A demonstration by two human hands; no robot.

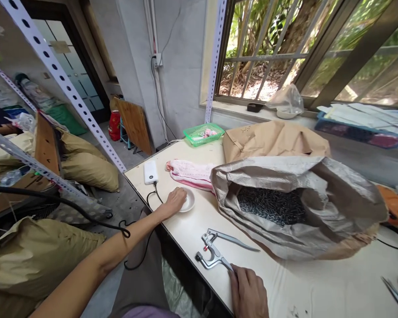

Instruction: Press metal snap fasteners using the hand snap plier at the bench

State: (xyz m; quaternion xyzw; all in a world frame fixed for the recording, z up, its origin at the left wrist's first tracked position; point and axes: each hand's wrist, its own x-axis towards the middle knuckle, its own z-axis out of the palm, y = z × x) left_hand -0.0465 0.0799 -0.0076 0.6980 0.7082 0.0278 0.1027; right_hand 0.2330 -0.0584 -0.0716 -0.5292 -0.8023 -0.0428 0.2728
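My left hand (175, 201) reaches over a small white bowl (189, 205) near the table's left edge. Its fingers are bent together inside the rim, and what they pinch, if anything, is hidden. Silver snap-fastener pliers (215, 256) lie on the white table, jaws pointing left and handles spread apart. Around the end of the lower handle my right hand (250, 289) is closed, its fingers curled down at the front of the table. A pink and white cloth (192, 173) lies just beyond the bowl.
A large open sack (345, 207) of small dark metal pieces (272, 205) fills the right side. A white power bank (150, 172) with a cable and a green basket (204, 134) stand farther back. Scissors (396, 293) lie at the right; full sacks (89, 170) crowd the floor at left.
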